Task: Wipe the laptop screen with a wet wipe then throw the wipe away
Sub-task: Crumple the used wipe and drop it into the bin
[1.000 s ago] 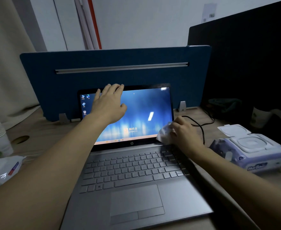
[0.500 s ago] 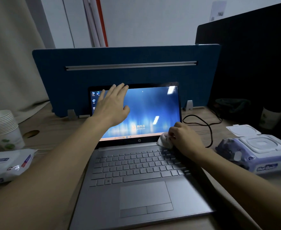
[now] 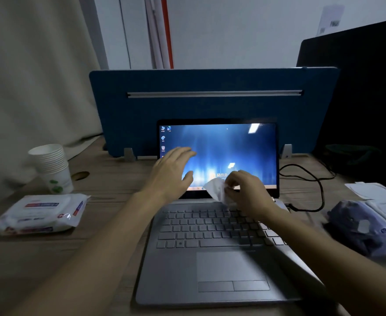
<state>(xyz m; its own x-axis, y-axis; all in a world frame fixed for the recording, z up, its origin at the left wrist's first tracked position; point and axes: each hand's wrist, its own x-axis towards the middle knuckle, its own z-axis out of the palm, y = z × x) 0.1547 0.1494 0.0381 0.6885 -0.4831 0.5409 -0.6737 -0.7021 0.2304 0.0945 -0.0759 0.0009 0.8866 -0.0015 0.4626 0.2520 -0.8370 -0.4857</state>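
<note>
A silver laptop [image 3: 210, 265] stands open on the wooden desk, its screen [image 3: 221, 147] lit blue. My right hand [image 3: 249, 192] holds a white wet wipe [image 3: 216, 189] at the screen's lower edge, near the middle. My left hand [image 3: 171, 173], fingers spread and holding nothing, hovers in front of the screen's lower left part, just off the glass.
An open purple wet-wipe pack [image 3: 369, 220] lies at the right, a white wipe pack [image 3: 41, 213] at the left, behind it a stack of paper cups [image 3: 53, 167]. A black cable [image 3: 310, 181] runs from the laptop's right side. A blue divider panel [image 3: 210, 106] stands behind.
My right hand slid the wipe left along the screen's bottom edge, from the right corner toward the middle. My left hand dropped from the screen's upper left to its lower left.
</note>
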